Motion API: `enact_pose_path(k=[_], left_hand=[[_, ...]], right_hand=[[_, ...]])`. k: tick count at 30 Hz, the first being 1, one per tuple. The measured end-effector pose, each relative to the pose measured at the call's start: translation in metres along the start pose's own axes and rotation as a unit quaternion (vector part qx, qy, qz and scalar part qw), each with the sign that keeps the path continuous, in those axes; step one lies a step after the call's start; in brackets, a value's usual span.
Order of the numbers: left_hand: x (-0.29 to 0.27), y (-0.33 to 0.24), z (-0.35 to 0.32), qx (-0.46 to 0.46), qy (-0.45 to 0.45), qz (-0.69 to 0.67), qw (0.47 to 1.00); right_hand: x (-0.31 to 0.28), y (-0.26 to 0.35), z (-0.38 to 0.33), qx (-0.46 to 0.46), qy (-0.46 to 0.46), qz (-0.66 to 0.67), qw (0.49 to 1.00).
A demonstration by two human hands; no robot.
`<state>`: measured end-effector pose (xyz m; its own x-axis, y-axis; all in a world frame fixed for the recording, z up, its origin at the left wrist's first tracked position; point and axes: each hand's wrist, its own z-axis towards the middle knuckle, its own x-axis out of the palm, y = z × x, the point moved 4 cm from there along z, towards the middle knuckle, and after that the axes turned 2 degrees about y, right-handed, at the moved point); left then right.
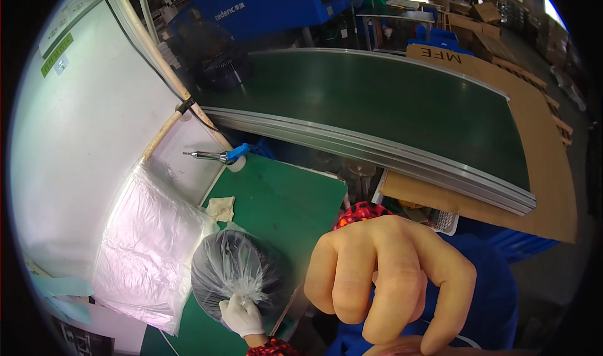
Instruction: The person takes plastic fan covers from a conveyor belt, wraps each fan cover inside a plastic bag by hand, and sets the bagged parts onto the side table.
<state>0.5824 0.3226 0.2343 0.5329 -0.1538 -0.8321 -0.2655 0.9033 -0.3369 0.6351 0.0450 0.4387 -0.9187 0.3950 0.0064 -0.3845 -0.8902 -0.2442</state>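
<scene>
A round dark object in a clear plastic bag rests on the green tabletop. My left hand, in a white glove, has its fingers closed on the gathered plastic at the top of the bag. My right hand is bare and raised very near the camera, its fingers curled in. Whatever those fingers hold, if anything, is hidden. Both sleeves are red and black. Left of the bagged object lies a stack of clear plastic bags. A small beige cloth lies just beyond it.
A silver tool with a blue end sits at the table's far left corner, by a white panel. Beyond the table runs a green conveyor belt with a dark round object on it. Cardboard borders its right end.
</scene>
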Motion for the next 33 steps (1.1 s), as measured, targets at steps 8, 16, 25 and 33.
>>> enact_pose_path(k=[8,16,25,33], left_hand=[[0.000,0.001,-0.001,-0.007,-0.001,-0.003,1.000],[0.002,-0.002,0.000,0.007,-0.007,0.002,1.000],[0.006,0.005,-0.005,0.034,-0.053,-0.021,0.998],[0.008,0.001,-0.001,0.033,-0.059,-0.035,0.997]], right_hand=[[0.001,0.000,-0.003,-0.009,-0.011,0.000,1.000],[0.001,0.001,-0.006,-0.027,-0.016,0.019,0.999],[0.000,0.004,-0.003,-0.026,0.030,0.085,0.996],[0.027,0.006,-0.003,-0.166,-0.288,0.029,0.943]])
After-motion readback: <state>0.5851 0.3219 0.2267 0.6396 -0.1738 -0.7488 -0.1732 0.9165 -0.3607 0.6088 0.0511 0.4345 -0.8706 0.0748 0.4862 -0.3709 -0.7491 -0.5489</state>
